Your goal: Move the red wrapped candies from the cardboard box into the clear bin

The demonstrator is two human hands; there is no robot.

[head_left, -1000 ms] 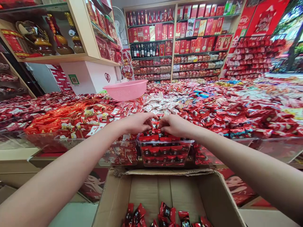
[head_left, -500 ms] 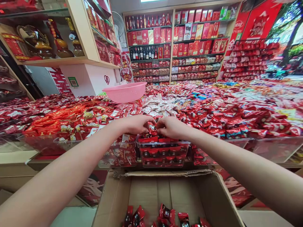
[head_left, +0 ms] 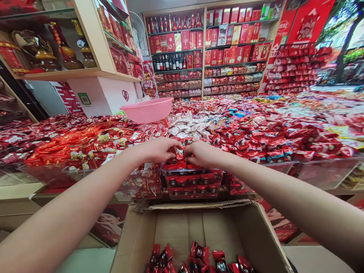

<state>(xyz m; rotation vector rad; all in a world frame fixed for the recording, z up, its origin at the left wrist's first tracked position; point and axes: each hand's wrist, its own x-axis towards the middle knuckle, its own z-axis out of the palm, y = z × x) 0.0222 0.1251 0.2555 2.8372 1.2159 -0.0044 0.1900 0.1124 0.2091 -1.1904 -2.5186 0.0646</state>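
Both hands are over a clear plastic bin (head_left: 193,185) with red and black wrapped candies stacked in rows. My left hand (head_left: 163,149) has its fingers bent down at the candies on top; what its fingertips hold is too small to name. Close beside it, my right hand (head_left: 200,153) curls its fingers toward the same candies, its fingertips partly hidden. Below the bin, an open cardboard box (head_left: 182,223) holds loose red and black wrapped candies (head_left: 199,252) at its bottom.
Neighbouring bins of wrapped sweets adjoin on the left (head_left: 142,185) and right (head_left: 327,172). A pink plastic basket (head_left: 148,110) rests on the sweets behind my left hand. Shelves (head_left: 204,49) with bottles and boxes line the back.
The whole view has shifted slightly. Both hands stay at the top of the bin, with small changes in their finger positions.
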